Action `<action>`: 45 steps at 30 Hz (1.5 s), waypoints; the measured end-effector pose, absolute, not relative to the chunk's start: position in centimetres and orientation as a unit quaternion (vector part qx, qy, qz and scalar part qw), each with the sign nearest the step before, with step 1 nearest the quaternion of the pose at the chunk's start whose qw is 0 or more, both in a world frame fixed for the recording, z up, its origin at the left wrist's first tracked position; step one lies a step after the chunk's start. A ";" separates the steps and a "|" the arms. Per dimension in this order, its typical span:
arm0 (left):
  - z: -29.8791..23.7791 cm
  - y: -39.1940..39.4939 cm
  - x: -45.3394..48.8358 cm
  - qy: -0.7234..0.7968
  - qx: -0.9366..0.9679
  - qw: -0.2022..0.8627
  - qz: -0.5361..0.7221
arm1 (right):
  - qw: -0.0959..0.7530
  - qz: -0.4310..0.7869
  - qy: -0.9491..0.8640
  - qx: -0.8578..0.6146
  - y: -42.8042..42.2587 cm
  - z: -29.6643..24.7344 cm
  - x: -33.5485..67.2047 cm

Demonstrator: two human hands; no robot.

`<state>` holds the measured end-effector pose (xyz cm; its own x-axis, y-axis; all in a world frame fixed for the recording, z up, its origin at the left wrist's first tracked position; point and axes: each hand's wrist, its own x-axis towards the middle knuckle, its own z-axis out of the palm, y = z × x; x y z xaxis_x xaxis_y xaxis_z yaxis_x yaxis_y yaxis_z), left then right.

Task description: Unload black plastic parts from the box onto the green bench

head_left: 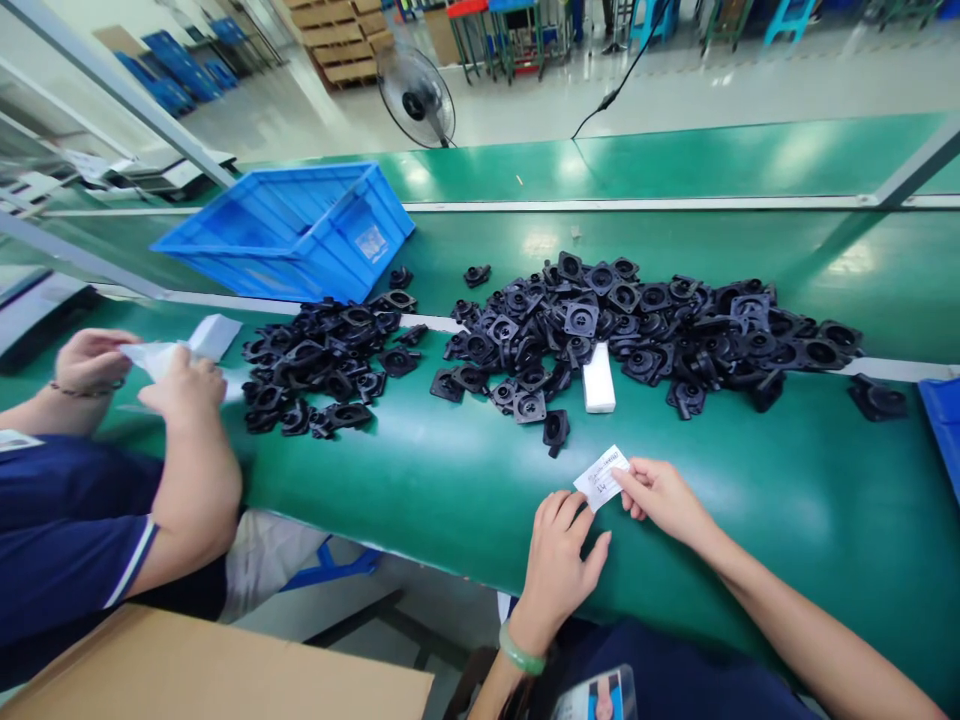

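Note:
A small white label point(601, 478) with handwriting on it is pinched between the thumb and fingers of my right hand point(664, 497). My left hand point(559, 560), wearing a green bangle point(519, 650) on its wrist, rests on the bench with fingers stretched out and thumb apart. Its fingertips are at the label's lower left edge; whether they press on it I cannot tell. Beyond my hands lies a wide heap of black plastic housings point(581, 318), square-flanged with round openings. A white block-shaped item point(598, 380) leans at the heap's front edge, and one loose housing point(556, 430) lies just left of it.
To the left, a co-worker's hands point(180, 382) hold thin white sheets beside a smaller heap of black housings point(315, 360). A tilted blue crate point(300, 235) stands behind it. Another blue bin point(943, 420) is at the right edge. A cardboard box point(225, 670) sits lower left.

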<state>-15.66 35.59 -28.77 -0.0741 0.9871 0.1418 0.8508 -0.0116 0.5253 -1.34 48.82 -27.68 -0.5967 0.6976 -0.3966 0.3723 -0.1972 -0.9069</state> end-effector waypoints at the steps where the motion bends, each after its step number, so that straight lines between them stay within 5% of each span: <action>1: -28.9 35.5 -15.7 0.688 0.667 0.137 0.251 | 0.120 0.635 -0.626 -0.436 48.6 -28.0 -1.4; 8: -29.9 35.3 -15.7 0.694 0.653 0.130 0.274 | 0.095 0.634 -0.618 -0.455 48.1 -29.4 -1.5; 19: -29.8 35.8 -16.0 0.689 0.616 0.166 0.344 | 0.198 0.661 -0.559 -0.459 48.2 -27.1 0.8; 26: -29.7 36.3 -16.8 0.669 0.645 0.187 0.318 | 0.151 0.492 -0.813 -0.271 48.7 -27.3 -1.3; 32: -29.3 35.9 -18.1 0.730 0.576 0.128 0.345 | 0.116 0.407 -0.840 -0.339 48.6 -29.0 -1.3; 41: -29.7 38.3 -15.7 0.764 0.582 0.106 0.257 | 0.150 0.496 -0.735 -0.437 47.1 -28.6 -0.3; 45: -29.4 38.9 -16.1 0.767 0.583 0.118 0.239 | 0.274 0.617 -0.565 -0.474 48.7 -29.1 1.6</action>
